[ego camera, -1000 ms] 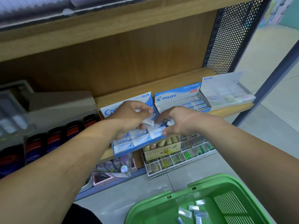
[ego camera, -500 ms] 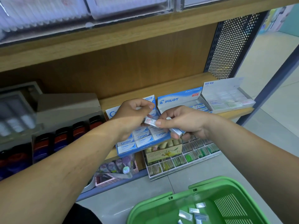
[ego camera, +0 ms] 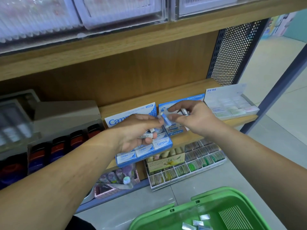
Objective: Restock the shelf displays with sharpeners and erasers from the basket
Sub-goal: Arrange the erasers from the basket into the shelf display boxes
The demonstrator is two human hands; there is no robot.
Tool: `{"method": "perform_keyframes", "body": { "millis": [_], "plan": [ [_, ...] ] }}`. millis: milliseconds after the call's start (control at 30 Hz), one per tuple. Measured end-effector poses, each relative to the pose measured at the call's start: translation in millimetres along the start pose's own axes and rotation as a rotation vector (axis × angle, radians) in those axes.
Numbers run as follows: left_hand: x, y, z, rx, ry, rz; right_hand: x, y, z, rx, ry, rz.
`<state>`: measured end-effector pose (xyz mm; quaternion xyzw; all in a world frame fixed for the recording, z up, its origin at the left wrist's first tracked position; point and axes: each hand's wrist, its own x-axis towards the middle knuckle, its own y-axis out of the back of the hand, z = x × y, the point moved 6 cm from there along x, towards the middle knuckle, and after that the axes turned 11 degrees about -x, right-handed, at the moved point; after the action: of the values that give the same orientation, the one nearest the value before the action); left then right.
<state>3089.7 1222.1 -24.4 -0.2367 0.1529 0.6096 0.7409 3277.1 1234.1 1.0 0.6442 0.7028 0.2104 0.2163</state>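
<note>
A small blue-and-white eraser (ego camera: 164, 119), tilted, is pinched between the left hand's (ego camera: 137, 130) thumb and forefinger, above the Pilot box (ego camera: 176, 131) on the shelf (ego camera: 166, 95). More erasers (ego camera: 147, 134) sit in its curled fingers. The right hand (ego camera: 192, 117), just beside, grips a second eraser (ego camera: 185, 112). Wrapped pieces lie in the green basket (ego camera: 166, 214).

Hands: two, the left hand (ego camera: 137, 131) and the right hand (ego camera: 192, 118).
Held erasers (ego camera: 164, 119): at least three between both hands; the exact count is unclear.
Display boxes on the middle shelf: three, namely the Campus box (ego camera: 131, 118), the Pilot box (ego camera: 195, 98) and the white box (ego camera: 232, 103).
Green basket (ego camera: 157, 214): one.
Wrapped pieces (ego camera: 204, 217) in the basket: four showing.
Red-banded bottles (ego camera: 58, 147): about five, blurred.
Gridded tray (ego camera: 182, 177): one.
Clear drawers (ego camera: 119, 10) up top: three, blurred.
</note>
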Motion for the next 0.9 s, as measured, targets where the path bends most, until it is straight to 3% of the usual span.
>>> {"method": "perform_keyframes", "body": {
  "millis": [167,333,467,600,800,900],
  "plan": [
    [5,-17,-5,0.001,-0.057,0.014,-13,-29,3,0.288,-0.173,-0.275],
    [15,-22,-4,0.090,-0.129,0.121,-8,-33,15,0.284,-0.333,-0.176],
    [20,-24,1,0.153,-0.258,0.211,-8,-37,17,0.455,-0.425,-0.249],
    [17,-23,3,0.147,-0.287,0.221,-8,-35,17,0.551,-0.377,-0.388],
    [13,-18,8,0.192,-0.345,0.155,-3,-24,30,0.507,-0.405,-0.314],
    [9,-21,14,0.325,-0.397,0.115,-2,-20,34,0.492,-0.413,-0.309]
  ]
}}
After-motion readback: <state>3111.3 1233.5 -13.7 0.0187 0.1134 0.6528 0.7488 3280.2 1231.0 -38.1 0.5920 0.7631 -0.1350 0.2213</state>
